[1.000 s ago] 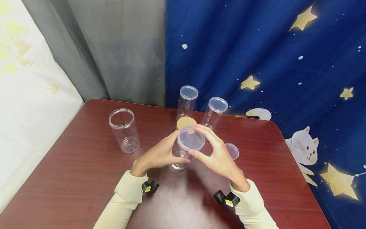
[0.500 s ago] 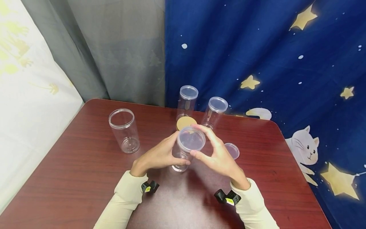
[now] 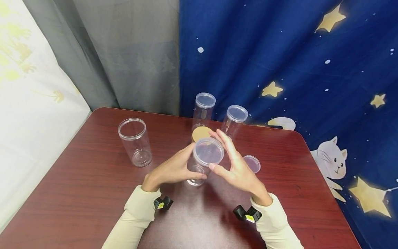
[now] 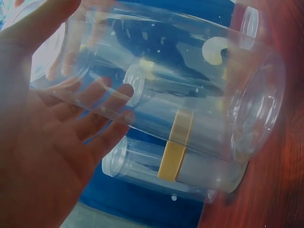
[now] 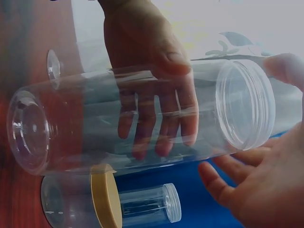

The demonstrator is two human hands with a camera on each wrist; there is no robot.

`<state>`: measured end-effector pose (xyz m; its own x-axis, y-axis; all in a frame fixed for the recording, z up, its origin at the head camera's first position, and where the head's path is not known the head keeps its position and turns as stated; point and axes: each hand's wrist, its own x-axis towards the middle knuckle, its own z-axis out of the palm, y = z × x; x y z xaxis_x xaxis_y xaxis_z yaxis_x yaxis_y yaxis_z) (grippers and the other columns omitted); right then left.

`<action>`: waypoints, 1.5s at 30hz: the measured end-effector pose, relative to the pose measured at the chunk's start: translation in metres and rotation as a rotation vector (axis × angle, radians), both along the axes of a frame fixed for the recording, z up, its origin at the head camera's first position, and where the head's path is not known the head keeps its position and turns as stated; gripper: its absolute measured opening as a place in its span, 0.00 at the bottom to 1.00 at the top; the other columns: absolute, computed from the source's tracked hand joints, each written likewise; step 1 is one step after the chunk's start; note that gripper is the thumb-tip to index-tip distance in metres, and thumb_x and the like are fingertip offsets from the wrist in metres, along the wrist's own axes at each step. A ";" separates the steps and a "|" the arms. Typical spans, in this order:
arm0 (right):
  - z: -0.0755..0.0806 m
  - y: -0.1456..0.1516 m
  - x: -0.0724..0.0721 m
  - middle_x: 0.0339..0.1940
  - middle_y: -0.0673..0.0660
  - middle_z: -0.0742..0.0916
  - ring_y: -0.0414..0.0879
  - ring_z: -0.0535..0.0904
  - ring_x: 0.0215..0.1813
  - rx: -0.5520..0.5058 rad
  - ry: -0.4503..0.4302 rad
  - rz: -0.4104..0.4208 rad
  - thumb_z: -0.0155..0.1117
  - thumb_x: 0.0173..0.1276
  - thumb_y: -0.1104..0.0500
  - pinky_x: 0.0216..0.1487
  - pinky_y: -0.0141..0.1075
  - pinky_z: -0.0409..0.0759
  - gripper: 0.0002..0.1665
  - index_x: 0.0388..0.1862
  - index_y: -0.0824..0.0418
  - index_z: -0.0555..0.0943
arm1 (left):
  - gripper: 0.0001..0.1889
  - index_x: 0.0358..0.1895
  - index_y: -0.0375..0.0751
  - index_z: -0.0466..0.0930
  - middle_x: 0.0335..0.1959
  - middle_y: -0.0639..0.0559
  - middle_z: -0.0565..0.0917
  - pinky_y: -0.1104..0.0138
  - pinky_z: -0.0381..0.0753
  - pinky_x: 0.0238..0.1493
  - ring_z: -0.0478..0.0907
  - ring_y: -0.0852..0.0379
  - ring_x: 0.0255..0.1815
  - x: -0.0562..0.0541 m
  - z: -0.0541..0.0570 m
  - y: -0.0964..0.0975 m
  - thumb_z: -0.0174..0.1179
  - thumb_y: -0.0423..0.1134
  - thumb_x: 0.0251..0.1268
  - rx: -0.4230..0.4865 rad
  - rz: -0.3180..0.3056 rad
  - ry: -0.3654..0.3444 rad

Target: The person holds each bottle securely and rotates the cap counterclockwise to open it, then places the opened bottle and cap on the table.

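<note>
A tall clear plastic jar (image 3: 196, 170) with a translucent lid (image 3: 208, 152) stands tilted between both hands. My left hand (image 3: 174, 167) grips the jar's body from the left, thumb in front and fingers behind, as the right wrist view also shows. At the lid end, my right hand (image 3: 238, 173) is spread around the rim. Its thumb is at the lid's near edge and its fingers reach loosely past the far side, looking apart from the lid. In the left wrist view the clear jar wall (image 4: 209, 90) shows nothing inside.
An uncovered clear jar (image 3: 135, 145) stands to the left. Behind the hands are a jar with a tan lid (image 3: 200, 132) and two lidded clear jars (image 3: 203, 112) (image 3: 234, 121). A loose translucent lid (image 3: 252, 164) lies on the table (image 3: 93, 193) at right.
My right hand's fingers have loosened and straightened away from the lid's rim. The left hand keeps its grip, and the jar has barely moved.
</note>
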<state>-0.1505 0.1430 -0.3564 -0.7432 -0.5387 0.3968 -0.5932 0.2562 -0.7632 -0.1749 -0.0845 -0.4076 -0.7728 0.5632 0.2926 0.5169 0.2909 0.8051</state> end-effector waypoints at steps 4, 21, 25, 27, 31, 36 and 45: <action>-0.001 -0.002 0.002 0.77 0.55 0.66 0.50 0.65 0.74 0.023 0.058 -0.112 0.67 0.65 0.39 0.69 0.38 0.68 0.54 0.80 0.53 0.50 | 0.48 0.72 0.52 0.60 0.63 0.59 0.74 0.58 0.73 0.65 0.73 0.62 0.61 0.000 0.001 0.001 0.79 0.52 0.46 0.003 0.020 0.018; 0.002 -0.021 0.014 0.65 0.53 0.79 0.46 0.76 0.63 0.149 0.126 -0.454 0.84 0.46 0.45 0.63 0.48 0.74 0.57 0.72 0.57 0.65 | 0.47 0.71 0.52 0.61 0.62 0.59 0.74 0.59 0.75 0.63 0.73 0.63 0.59 0.001 0.000 0.004 0.77 0.55 0.47 -0.011 0.064 0.017; 0.002 -0.022 0.014 0.64 0.53 0.79 0.46 0.76 0.63 0.154 0.141 -0.452 0.84 0.46 0.45 0.63 0.47 0.75 0.56 0.71 0.57 0.67 | 0.46 0.71 0.53 0.62 0.61 0.61 0.74 0.60 0.75 0.63 0.73 0.64 0.59 0.002 0.000 0.004 0.77 0.55 0.47 -0.010 0.066 0.014; 0.002 -0.022 0.014 0.64 0.53 0.79 0.46 0.76 0.62 0.151 0.141 -0.446 0.84 0.46 0.46 0.63 0.47 0.75 0.55 0.71 0.57 0.67 | 0.46 0.71 0.54 0.62 0.60 0.63 0.74 0.60 0.74 0.63 0.73 0.65 0.58 0.002 0.000 0.004 0.77 0.55 0.47 -0.012 0.067 0.007; 0.002 -0.022 0.014 0.64 0.52 0.79 0.46 0.76 0.62 0.150 0.134 -0.440 0.84 0.46 0.47 0.63 0.47 0.75 0.54 0.70 0.57 0.68 | 0.47 0.71 0.55 0.62 0.60 0.64 0.73 0.60 0.74 0.64 0.73 0.65 0.59 0.002 0.000 0.003 0.77 0.55 0.47 -0.011 0.064 0.000; 0.003 -0.021 0.013 0.65 0.53 0.79 0.46 0.77 0.63 0.141 0.095 -0.426 0.84 0.47 0.48 0.64 0.48 0.74 0.54 0.71 0.56 0.67 | 0.47 0.71 0.55 0.61 0.61 0.63 0.74 0.60 0.75 0.63 0.73 0.65 0.59 0.001 0.000 0.003 0.77 0.56 0.47 -0.012 0.061 0.003; 0.006 -0.017 0.012 0.67 0.51 0.78 0.46 0.76 0.64 0.142 0.008 -0.356 0.82 0.50 0.51 0.65 0.49 0.73 0.52 0.72 0.52 0.65 | 0.48 0.72 0.54 0.61 0.61 0.62 0.74 0.59 0.74 0.64 0.73 0.64 0.59 0.000 -0.002 0.002 0.77 0.57 0.47 -0.014 0.042 0.008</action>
<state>-0.1388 0.1260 -0.3503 -0.8907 -0.2973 0.3438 -0.4541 0.5500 -0.7009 -0.1745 -0.0823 -0.4092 -0.7936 0.5340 0.2917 0.5105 0.3235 0.7967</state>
